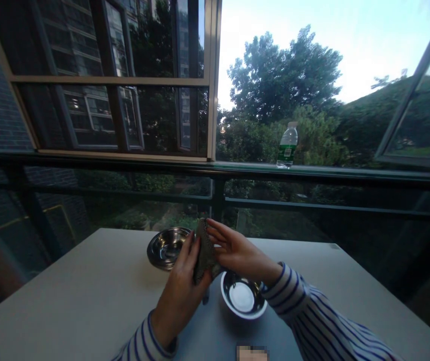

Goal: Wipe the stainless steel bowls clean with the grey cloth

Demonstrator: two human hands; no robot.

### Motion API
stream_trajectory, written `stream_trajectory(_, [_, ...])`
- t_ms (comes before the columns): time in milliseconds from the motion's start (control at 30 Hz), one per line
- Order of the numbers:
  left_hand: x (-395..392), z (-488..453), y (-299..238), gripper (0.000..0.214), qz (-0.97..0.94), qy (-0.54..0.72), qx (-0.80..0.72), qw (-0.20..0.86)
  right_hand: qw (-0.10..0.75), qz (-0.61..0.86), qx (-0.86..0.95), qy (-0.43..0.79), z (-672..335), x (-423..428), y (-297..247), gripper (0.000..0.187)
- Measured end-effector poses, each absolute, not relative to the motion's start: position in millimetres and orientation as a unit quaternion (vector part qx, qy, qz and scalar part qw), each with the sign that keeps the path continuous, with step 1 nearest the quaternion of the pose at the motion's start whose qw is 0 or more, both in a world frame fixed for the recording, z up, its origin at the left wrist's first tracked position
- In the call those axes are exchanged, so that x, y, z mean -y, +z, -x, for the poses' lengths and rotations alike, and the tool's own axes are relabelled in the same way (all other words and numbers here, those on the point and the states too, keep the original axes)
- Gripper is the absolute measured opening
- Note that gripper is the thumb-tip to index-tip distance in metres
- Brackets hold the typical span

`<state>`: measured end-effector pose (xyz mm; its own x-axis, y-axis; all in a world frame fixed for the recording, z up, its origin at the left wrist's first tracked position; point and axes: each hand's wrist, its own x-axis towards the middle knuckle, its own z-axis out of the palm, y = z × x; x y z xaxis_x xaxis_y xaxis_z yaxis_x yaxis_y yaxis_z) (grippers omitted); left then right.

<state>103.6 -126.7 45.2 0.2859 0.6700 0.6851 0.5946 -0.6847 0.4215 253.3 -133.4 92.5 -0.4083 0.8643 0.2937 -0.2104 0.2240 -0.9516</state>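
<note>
A flat grey-green piece with a textured surface, perhaps a folded cloth or pad, is held up over the table between both hands. My left hand grips it from the left, with the fingers on its face and the thumb at the lower edge. From the right, my right hand presses its fingers against the other side. Behind my left hand stands a shiny steel bowl, partly covered by the fingers. Below my right wrist is a second steel bowl. A small dark object shows under the hands, its kind unclear.
A white table spans the foreground. Along its far side runs a dark railing with a plastic bottle on its ledge. A framed window stands at the left. A pixelated patch covers something at the bottom edge.
</note>
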Motion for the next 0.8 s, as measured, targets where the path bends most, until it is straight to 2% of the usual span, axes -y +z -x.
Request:
stream_trajectory(333, [123, -99, 50, 0.042, -0.758, 0.484, -0.424, 0.105, 0.460, 0.365, 0.666, 0.461, -249, 136, 88, 0.073])
stream_trajectory(533, [118, -86, 60, 0.037, -0.712, 0.513, -0.446, 0.175, 0.446, 0.449, 0.711, 0.306, -258, 131, 84, 0.065])
stream_trajectory(633, [109, -71, 70, 0.038, -0.666, 0.535, -0.471, 0.219, 0.442, 0.469, 0.714, 0.274, -268, 129, 90, 0.063])
stream_trajectory(800, [92, -46, 80, 0.039, -0.635, 0.557, -0.509, 0.166, 0.436, 0.486, 0.717, 0.243, -287, 124, 99, 0.044])
